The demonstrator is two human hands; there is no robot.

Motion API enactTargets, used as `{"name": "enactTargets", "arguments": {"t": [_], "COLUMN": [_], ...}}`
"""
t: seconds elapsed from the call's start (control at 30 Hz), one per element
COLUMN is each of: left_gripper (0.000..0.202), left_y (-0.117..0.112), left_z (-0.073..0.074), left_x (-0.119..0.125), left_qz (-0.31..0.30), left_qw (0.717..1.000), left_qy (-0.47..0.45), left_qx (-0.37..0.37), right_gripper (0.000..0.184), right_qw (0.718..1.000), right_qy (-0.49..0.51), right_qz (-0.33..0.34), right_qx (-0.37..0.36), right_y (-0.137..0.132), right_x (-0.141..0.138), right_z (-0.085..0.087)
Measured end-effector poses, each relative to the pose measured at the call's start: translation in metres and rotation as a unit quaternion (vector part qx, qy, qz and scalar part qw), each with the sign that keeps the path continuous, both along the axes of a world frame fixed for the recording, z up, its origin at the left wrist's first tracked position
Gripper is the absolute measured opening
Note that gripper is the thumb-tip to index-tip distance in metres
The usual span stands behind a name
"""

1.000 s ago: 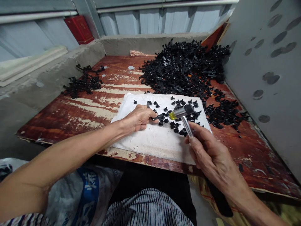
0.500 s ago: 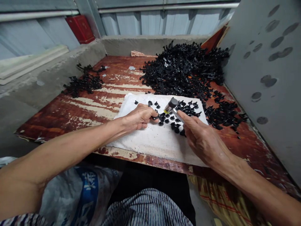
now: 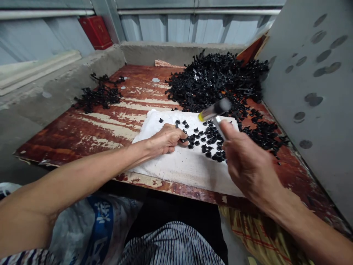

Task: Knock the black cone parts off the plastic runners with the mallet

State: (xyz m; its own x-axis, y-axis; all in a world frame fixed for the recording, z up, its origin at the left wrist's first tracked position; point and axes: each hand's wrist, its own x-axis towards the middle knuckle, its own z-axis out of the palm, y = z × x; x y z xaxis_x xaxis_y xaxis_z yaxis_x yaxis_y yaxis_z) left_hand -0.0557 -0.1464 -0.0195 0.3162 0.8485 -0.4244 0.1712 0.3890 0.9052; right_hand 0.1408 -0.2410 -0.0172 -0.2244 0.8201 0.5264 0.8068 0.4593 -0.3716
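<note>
Hammer [image 3: 215, 109], clasped in my right grip [image 3: 248, 162], lifts back off the pad [image 3: 179, 167] between blows; my left grip [image 3: 165, 140] pins one black part [image 3: 185, 140].

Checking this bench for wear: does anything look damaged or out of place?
The board has pale streaks of worn-off red finish left of the white pad and a chipped near edge. Black parts lie strewn beyond the big pile, toward the right wall. The hammer in the right hand is merely blurred.
</note>
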Motion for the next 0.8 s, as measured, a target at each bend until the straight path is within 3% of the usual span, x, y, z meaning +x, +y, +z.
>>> {"name": "enactTargets", "arguments": {"t": [0.1,0.3,0.43,0.5,0.6,0.7,0.8], "left_gripper": [0.018,0.021,0.023,0.023,0.02,0.022,0.024], "left_y": [-0.003,0.005,0.003,-0.003,-0.014,-0.019,-0.02], "left_z": [0.005,0.003,0.009,0.015,0.02,0.019,0.017], "left_x": [0.003,0.005,-0.002,-0.004,-0.003,-0.001,0.002], "left_qz": [0.005,0.004,-0.035,-0.051,-0.08,-0.131,-0.169], "left_qw": [1.0,0.998,0.999,0.999,0.997,0.991,0.985], "left_qy": [0.005,0.057,0.016,-0.003,-0.002,0.001,0.027], "left_qx": [-0.005,-0.014,-0.006,-0.002,0.013,0.017,0.032], "right_gripper": [0.05,0.05,0.044,0.043,0.044,0.045,0.047], "right_qw": [0.998,0.998,0.989,0.966,0.909,0.866,0.849], "right_qy": [-0.038,-0.019,0.117,0.225,0.367,0.437,0.463], "right_qz": [0.009,0.005,-0.023,-0.061,-0.08,-0.089,-0.095], "right_qx": [-0.05,-0.067,-0.086,-0.113,-0.18,-0.228,-0.237], "right_y": [0.001,0.003,-0.008,-0.018,-0.033,-0.043,-0.048], "right_x": [0.0,-0.002,0.0,0.003,0.008,0.012,0.015], "right_z": [-0.005,-0.007,0.009,0.013,0.007,-0.007,-0.018]}}
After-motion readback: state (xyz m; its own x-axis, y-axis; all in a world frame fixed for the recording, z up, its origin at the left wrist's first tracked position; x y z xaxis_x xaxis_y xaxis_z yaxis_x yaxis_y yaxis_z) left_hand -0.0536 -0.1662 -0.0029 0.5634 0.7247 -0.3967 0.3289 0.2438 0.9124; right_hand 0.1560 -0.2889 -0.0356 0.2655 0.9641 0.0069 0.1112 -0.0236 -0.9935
